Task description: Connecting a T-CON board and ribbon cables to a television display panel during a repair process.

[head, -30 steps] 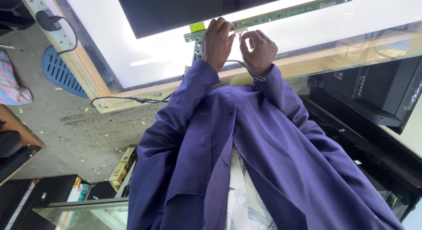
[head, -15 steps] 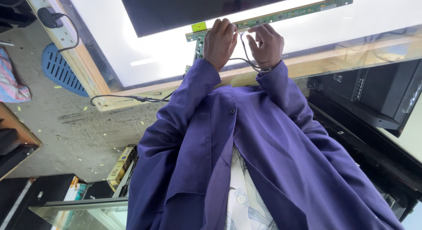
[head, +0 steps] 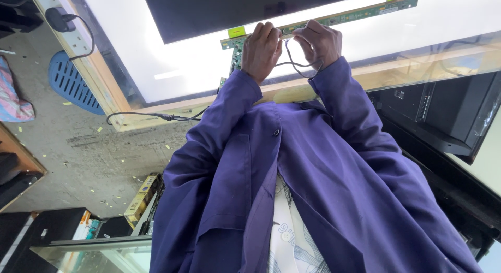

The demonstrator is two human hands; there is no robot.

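Nearest the camera hangs a dark purple work coat (head: pixel 313 200), open at the front over a white patterned shirt (head: pixel 292 236), and both sleeves run away from the lens toward the bench. At the lower left a clear glass pane (head: pixel 88 252) leans beside a stack of flat yellow and dark boxes (head: pixel 141 200), which stand on a grey concrete floor (head: pixel 78 142) dotted with small yellow scraps.

Further out, the left hand (head: pixel 261 51) and the right hand (head: pixel 318 43) meet close together at a long narrow green circuit strip (head: pixel 360 13), which lies along the lower edge of a dark screen panel (head: pixel 235 9) on a brightly lit white light table (head: pixel 172 69). The left hand is curled, its fingertips pressed down on the strip's left part beside a small yellow-green tab (head: pixel 236 32). The right hand is bunched, finger and thumb pinching a thin black wire (head: pixel 295 64) that loops down between the two wrists; the exact point where the wire meets the strip is hidden by the fingers.

A pale wooden frame (head: pixel 407 69) borders the table. A black cable (head: pixel 151 116) trails off its near edge. To the right stands a black flat-screen housing (head: pixel 449 111); at the far left lie a blue slotted plastic cover (head: pixel 70 80) and a white power strip (head: pixel 62 22) with a black plug.
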